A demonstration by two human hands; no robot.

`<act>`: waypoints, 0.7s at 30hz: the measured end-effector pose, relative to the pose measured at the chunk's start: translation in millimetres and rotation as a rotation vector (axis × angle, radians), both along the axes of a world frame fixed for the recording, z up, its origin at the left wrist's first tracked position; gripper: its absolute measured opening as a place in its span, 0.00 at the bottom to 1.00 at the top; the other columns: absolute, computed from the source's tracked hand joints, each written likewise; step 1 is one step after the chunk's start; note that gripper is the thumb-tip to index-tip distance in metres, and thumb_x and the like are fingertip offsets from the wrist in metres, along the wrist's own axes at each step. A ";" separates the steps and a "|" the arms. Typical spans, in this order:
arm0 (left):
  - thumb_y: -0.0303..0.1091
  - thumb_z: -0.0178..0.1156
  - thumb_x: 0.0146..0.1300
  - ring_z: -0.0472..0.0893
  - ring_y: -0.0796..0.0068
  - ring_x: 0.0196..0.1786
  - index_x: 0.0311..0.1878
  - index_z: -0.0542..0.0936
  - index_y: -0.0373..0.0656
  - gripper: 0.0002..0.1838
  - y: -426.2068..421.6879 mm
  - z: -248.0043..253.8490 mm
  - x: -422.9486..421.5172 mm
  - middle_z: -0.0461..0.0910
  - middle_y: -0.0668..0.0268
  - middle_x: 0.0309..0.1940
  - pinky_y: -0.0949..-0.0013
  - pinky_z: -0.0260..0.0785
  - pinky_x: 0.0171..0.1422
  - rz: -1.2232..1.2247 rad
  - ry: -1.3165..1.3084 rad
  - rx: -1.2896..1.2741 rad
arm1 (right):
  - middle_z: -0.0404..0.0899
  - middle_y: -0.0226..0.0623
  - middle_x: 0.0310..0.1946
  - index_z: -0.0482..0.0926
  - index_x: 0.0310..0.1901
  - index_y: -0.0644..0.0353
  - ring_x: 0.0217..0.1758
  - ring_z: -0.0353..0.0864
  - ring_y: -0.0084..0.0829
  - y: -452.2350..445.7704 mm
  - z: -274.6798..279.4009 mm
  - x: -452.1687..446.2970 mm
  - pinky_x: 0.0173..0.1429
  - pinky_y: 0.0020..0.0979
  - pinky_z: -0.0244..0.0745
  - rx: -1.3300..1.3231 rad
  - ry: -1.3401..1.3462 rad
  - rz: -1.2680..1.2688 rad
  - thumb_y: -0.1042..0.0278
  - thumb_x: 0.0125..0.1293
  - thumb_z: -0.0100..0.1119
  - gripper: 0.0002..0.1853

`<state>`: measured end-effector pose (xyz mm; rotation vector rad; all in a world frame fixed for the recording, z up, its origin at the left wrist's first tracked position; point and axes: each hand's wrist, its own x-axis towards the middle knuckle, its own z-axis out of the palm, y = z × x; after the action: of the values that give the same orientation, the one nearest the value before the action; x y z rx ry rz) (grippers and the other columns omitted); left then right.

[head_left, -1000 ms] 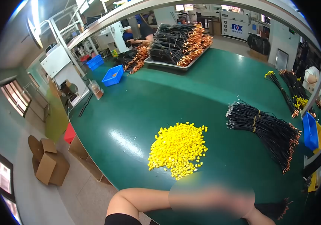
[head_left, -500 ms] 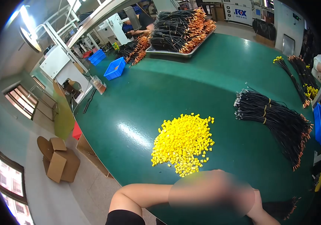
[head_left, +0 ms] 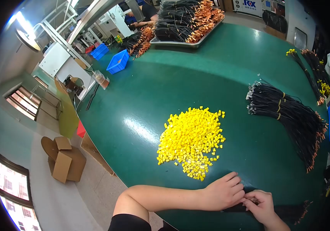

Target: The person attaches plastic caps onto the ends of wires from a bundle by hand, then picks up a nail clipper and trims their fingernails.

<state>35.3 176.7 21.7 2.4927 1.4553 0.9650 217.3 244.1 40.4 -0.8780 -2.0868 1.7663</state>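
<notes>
At the table's near edge, my left hand (head_left: 225, 192) has its fingers curled, their tips meeting those of my right hand (head_left: 261, 206). The right hand is closed in a pinch beside it. What the fingertips hold is small and mostly covered by them. Black wires (head_left: 288, 211) with copper ends lie under and to the right of the hands. Just beyond my left hand spreads a heap of small yellow plastic connector housings (head_left: 190, 138). A tied bundle of black wires (head_left: 284, 107) with metal terminals at one end and copper tips at the other rests further right.
A metal tray (head_left: 195, 44) piled with black copper-ended wires stands at the back of the green table (head_left: 134, 104). Blue bins (head_left: 118, 61) sit at the back left. More wires with yellow ends (head_left: 324, 88) lie far right. An open cardboard box (head_left: 67, 161) stands left, off the table.
The view has tilted slightly, so the table and its contents sit a little higher and further right. My hands stay close together at the near edge; they were blurred before and are clear now.
</notes>
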 end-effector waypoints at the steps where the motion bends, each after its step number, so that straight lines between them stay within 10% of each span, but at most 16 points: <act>1: 0.39 0.55 0.55 0.69 0.64 0.38 0.24 0.69 0.42 0.12 -0.2 -0.9 0.3 0.67 0.63 0.26 0.61 0.61 0.53 -0.002 -0.035 -0.017 | 0.74 0.36 0.24 0.76 0.32 0.69 0.23 0.74 0.19 1.4 -0.7 0.4 0.26 0.18 0.67 0.067 -0.021 0.042 0.82 0.49 0.61 0.07; 14: 0.41 0.55 0.56 0.68 0.70 0.33 0.28 0.69 0.43 0.11 -2.2 2.7 -3.3 0.65 0.67 0.25 0.71 0.61 0.39 -0.080 -0.004 -0.089 | 0.71 0.45 0.39 0.72 0.42 0.65 0.38 0.75 0.37 -0.5 24.3 1.0 0.43 0.30 0.70 0.187 -0.168 0.171 0.77 0.53 0.58 0.13; 21: 0.41 0.55 0.56 0.69 0.71 0.33 0.31 0.70 0.43 0.11 -2.0 -4.0 -11.5 0.66 0.67 0.26 0.72 0.61 0.37 -0.126 0.052 -0.095 | 0.71 0.45 0.38 0.71 0.42 0.69 0.34 0.75 0.38 5.5 13.3 -8.8 0.36 0.27 0.71 0.696 0.037 0.228 0.78 0.52 0.58 0.15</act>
<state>23.8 174.7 17.7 2.5235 1.3064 0.7955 208.5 249.6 53.7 -0.4129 -2.5826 0.9771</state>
